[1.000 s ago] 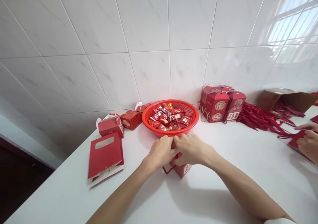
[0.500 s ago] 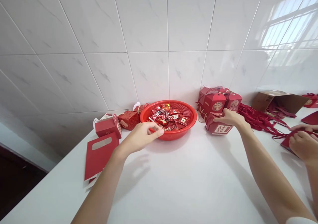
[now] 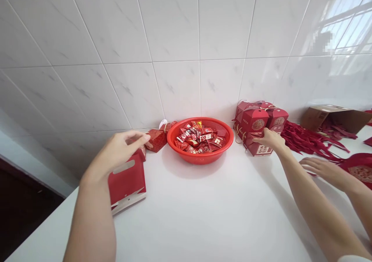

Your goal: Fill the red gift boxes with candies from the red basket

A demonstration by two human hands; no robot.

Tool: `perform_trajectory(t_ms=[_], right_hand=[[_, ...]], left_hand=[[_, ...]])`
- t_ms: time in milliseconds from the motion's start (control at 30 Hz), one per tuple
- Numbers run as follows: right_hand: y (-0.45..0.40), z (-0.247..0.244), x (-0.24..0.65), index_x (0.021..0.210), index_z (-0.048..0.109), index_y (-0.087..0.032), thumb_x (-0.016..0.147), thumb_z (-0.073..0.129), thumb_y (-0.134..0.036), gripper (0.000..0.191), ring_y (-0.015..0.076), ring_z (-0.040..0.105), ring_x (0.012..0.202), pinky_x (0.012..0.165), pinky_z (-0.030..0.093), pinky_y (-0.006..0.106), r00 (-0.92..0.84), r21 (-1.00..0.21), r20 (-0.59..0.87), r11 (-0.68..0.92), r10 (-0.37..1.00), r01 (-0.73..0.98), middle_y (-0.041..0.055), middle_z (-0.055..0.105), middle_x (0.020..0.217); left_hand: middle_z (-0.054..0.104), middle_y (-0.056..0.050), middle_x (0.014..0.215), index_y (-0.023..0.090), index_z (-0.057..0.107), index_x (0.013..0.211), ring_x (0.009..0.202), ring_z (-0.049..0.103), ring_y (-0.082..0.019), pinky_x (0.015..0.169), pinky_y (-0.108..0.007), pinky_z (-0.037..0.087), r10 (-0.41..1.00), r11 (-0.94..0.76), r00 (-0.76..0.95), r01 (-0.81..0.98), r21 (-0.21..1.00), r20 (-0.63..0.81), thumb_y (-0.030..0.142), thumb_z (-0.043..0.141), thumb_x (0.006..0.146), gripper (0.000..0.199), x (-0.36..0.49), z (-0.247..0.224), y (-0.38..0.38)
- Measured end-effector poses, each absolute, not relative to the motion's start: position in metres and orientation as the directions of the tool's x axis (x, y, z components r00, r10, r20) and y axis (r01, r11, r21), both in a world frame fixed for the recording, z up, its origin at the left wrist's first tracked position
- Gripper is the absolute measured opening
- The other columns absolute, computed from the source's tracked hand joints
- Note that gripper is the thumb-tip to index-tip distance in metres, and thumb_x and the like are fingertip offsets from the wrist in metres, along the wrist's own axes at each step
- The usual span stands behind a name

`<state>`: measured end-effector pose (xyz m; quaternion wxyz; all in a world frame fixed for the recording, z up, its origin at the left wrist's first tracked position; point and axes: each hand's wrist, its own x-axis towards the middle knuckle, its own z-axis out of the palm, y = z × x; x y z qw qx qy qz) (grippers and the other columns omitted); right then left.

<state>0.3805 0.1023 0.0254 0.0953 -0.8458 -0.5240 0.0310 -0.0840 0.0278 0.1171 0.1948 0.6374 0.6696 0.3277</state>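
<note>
My left hand point(image 3: 122, 147) is held over the left side of the table, fingers stretched and thumb apart, with nothing visible in it. Below it lie flat red cardboard boxes point(image 3: 128, 178) with a handle slot, and a small red box behind is mostly hidden by the hand. My right hand point(image 3: 270, 140) grips the top of a red candy box point(image 3: 260, 149) with a white label, which stands against a stack of similar red boxes point(image 3: 252, 118). Between my hands is a red plastic basket point(image 3: 200, 161) holding several wrapped candies point(image 3: 197, 136).
A patterned red box point(image 3: 156, 140) stands left of the basket. Right of the stack are dark red ribbons point(image 3: 302, 138) and an open carton point(image 3: 337, 116). Another person's hand point(image 3: 325, 171) reaches in at right, near a red bag-like item point(image 3: 360, 171). A tiled wall point(image 3: 174, 87) closes the back.
My left hand has moved left from the basket's edge to above the flat boxes. My right hand has set its box closer against the stack. The other person's hand has reached further left.
</note>
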Motion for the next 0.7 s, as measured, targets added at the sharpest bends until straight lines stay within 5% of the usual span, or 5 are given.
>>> perform_trajectory(t_ms=[267,367,500,600,700], right_hand=[[0.085,0.041,0.353,0.132,0.046,-0.003,0.077,0.063,-0.067,0.086,0.0532,0.049,0.124,0.083,0.047,0.053,0.499,-0.240,0.069,-0.471,0.864,0.849,0.0412,0.043,0.136],[0.078,0.055,0.339,0.132,0.047,-0.002,0.089,0.053,-0.057,0.070,0.0528,0.047,0.125,0.082,0.046,0.053,0.454,-0.241,0.175,-0.409,0.873,0.880,0.0413,0.043,0.135],[0.071,0.072,0.308,0.101,0.064,-0.014,0.088,0.055,-0.042,0.032,0.0344,0.064,0.101,0.084,0.048,0.044,0.215,-0.404,0.310,-0.076,0.926,0.912,0.0200,0.067,0.107],[0.047,0.073,0.264,0.068,0.063,-0.019,0.084,0.062,-0.055,0.039,0.0211,0.063,0.071,0.074,0.052,0.034,-0.247,-0.736,0.367,0.442,0.897,0.513,0.0065,0.067,0.068],[0.010,0.064,0.224,0.049,0.050,-0.022,0.081,0.064,-0.066,0.055,0.0152,0.055,0.053,0.073,0.055,0.034,-0.610,-0.837,0.529,0.484,0.591,-0.257,-0.0016,0.047,0.042]], left_hand=[[0.071,-0.007,0.112,0.021,0.069,0.101,0.104,0.062,-0.029,0.075,-0.030,0.044,0.925,0.313,-0.378,0.810,0.497,0.033,0.054,0.062,0.080,0.040,-0.132,0.107,0.040],[0.070,-0.009,0.113,0.020,0.069,0.102,0.103,0.062,-0.031,0.072,-0.030,0.044,0.932,0.336,-0.361,0.820,0.463,-0.037,0.060,0.060,0.079,0.047,-0.142,0.097,0.048],[0.071,-0.009,0.110,0.019,0.068,0.102,0.101,0.063,-0.031,0.071,-0.030,0.045,0.946,0.311,-0.317,0.829,0.464,-0.066,0.066,0.057,0.079,0.054,-0.151,0.083,0.057],[0.073,-0.007,0.100,0.020,0.068,0.096,0.091,0.066,-0.028,0.067,-0.029,0.046,0.931,0.363,-0.336,0.809,0.463,-0.144,0.063,0.060,0.077,0.048,-0.158,0.073,0.067],[0.073,-0.007,0.092,0.019,0.067,0.088,0.082,0.067,-0.027,0.061,-0.029,0.045,0.888,0.458,-0.388,0.786,0.416,-0.245,0.055,0.064,0.074,0.038,-0.165,0.062,0.081]])
